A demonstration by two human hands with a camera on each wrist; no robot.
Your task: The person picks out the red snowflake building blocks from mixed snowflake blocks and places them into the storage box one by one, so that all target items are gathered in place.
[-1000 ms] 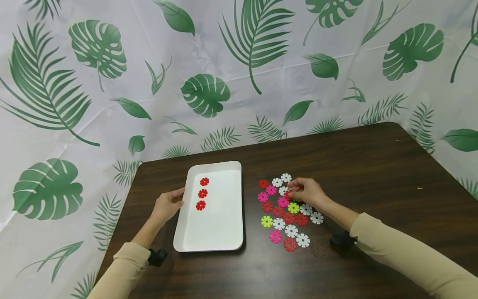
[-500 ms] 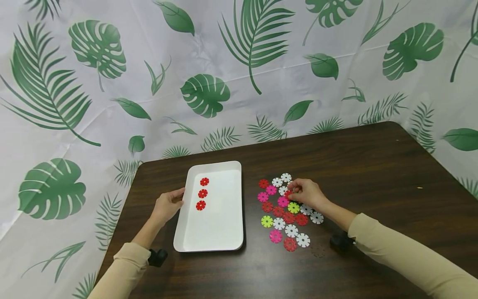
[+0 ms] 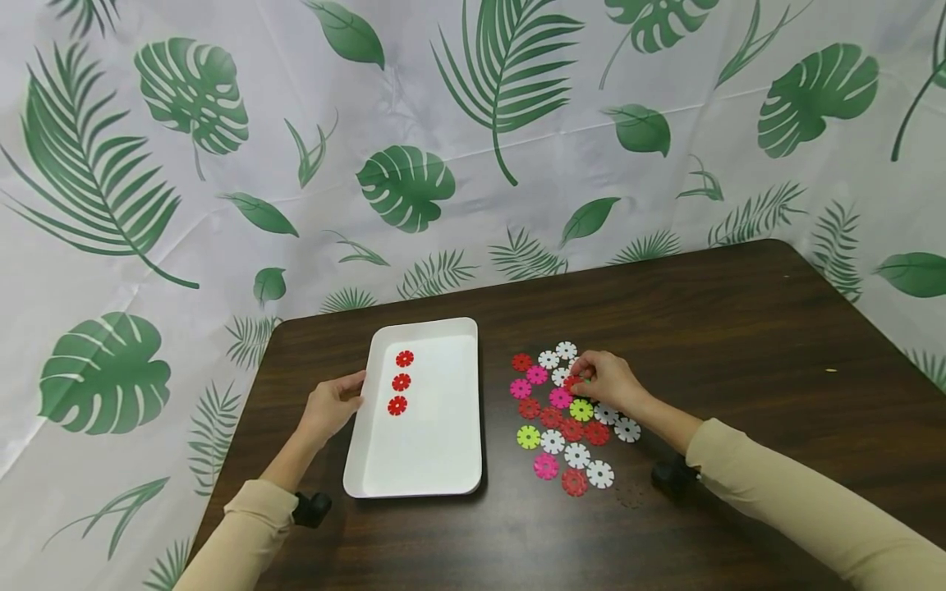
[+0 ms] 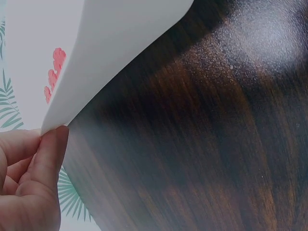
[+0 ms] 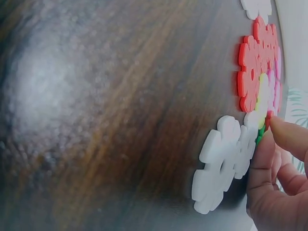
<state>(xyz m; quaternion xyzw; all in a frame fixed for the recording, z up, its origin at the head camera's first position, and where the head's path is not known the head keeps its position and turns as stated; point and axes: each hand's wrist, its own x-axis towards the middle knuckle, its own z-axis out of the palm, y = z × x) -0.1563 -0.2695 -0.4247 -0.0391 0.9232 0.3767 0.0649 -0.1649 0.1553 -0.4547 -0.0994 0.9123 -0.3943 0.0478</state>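
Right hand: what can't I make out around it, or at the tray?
Head view: the right hand covers part of the red disc at its fingertips; whether that disc is lifted isn't clear.
Right wrist view: the green piece is mostly hidden by that hand and a white disc.
Left wrist view: the white tray hides much of its red discs behind its wall.

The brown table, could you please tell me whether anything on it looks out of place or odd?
A pale fleck on the right part of the table looks odd, as it shows well apart from the loose discs; I cannot tell whether it is debris or a chip. Nothing else clearly stands out.
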